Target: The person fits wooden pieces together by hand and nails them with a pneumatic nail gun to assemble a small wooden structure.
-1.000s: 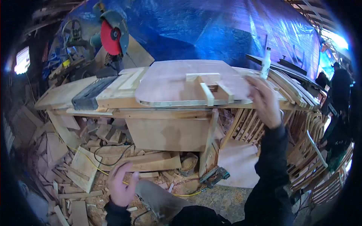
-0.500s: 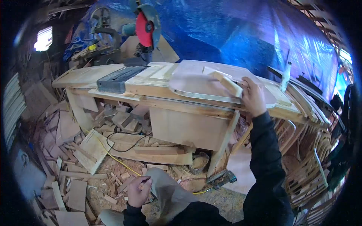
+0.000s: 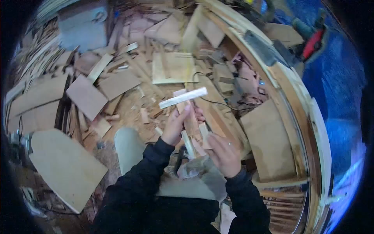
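Observation:
My left hand (image 3: 178, 124) is closed around a T-shaped wooden piece (image 3: 190, 119), its thumb along the near side of the stem. A pale crossbar (image 3: 183, 98) forms the far end of that piece. Just to the right, my right hand (image 3: 224, 154) has its fingers closed on a short light wood block (image 3: 204, 134), close to the stem. Blur hides whether the block and the stem touch. Both hands are in front of my knees, over the littered floor.
Wood offcuts and sawdust cover the floor (image 3: 130, 113). A long workbench (image 3: 290, 91) curves along the right, with a red-bladed saw (image 3: 313, 45) behind it. A large rounded board (image 3: 64, 165) lies at left. A black cable (image 3: 218, 102) crosses the scraps.
My view has swung left and down from the bench to the floor. The right hand left the bench with the wooden piece, and both hands are now together at it.

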`<state>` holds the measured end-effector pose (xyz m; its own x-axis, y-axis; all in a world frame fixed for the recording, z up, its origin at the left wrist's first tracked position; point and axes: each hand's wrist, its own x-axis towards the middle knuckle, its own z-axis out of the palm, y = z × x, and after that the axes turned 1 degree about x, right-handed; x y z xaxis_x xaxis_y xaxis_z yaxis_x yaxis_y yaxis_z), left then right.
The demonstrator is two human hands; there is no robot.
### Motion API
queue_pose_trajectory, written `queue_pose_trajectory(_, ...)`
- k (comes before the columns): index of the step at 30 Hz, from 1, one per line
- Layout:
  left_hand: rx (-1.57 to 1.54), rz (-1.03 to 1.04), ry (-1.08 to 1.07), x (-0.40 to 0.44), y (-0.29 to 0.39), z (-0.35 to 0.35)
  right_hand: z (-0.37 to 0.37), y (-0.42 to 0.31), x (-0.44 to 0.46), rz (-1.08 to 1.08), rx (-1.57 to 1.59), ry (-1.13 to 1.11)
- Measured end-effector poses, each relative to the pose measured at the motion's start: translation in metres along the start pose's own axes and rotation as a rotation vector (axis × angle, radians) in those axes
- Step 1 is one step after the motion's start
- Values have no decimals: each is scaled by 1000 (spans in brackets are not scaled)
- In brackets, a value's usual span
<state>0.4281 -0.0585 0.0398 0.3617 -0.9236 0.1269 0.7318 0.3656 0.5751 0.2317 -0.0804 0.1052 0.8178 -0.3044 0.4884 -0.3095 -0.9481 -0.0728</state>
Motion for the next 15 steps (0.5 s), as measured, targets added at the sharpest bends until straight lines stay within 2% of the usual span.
queue_pose_trajectory(2,485,-91,-146,-8,-1,-37,-9,2,21,262,437,-1)
queue_pose_trajectory(5,614,-149,-177,-21,18,-19,-21,20,65,291,524,-38)
queue_pose_trajectory(7,594,-161,-256,-24,8,-24,-17,32,82,312,530,-80)
queue_pose_trajectory(9,612,-140,-265,-27,7,-21,-3,38,94,359,881,-154)
queue_pose_trajectory(11,579,-167,-276,-28,1,-26,0,43,94,433,905,-260)
queue_pose_trajectory(13,684,-68,-265,-31,3,-20,2,37,95,304,757,-359)
queue_pose_trajectory(15,658,8,-259,-29,-3,-24,8,38,95,319,771,-366)
